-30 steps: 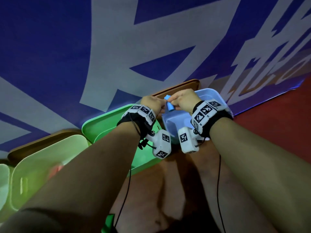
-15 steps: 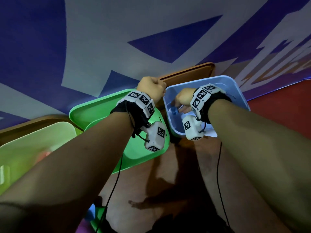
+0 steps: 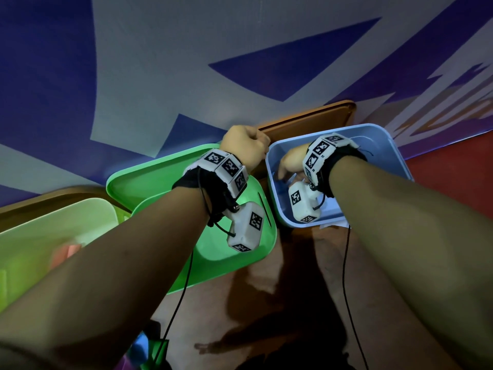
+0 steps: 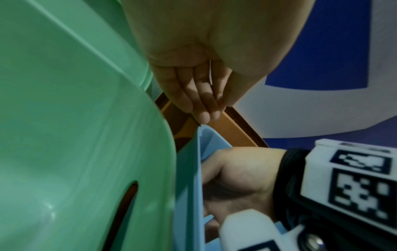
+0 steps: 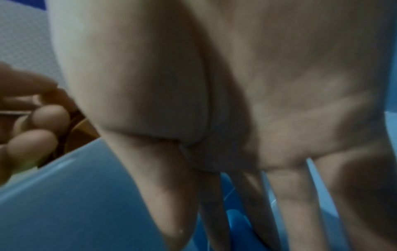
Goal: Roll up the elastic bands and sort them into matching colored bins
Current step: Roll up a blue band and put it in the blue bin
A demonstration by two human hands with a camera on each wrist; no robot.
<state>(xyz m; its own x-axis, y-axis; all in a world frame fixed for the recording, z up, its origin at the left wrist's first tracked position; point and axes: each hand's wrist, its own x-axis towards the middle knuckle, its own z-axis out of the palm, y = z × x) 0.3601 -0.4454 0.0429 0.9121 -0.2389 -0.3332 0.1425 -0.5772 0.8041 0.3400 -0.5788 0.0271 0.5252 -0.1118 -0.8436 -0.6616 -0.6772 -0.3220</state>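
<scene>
Reaching into blue bin [image 3: 384, 134], right hand [image 5: 257, 118] fingers [image 5: 290, 195] straight; band [image 5: 238, 220] axis unclear (blurred).

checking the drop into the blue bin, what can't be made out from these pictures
- Blue rolled band: right wrist view shows only a blurred sliver between the right hand's fingers; whether they pinch it is unclear.
- Blue bin floor: head view, covered by the right hand and wrist camera.
- Left hand: fingers curled, seemingly empty in the left wrist view.
- Pale green bin: pinkish contents blurred, cut by the left forearm.
</scene>
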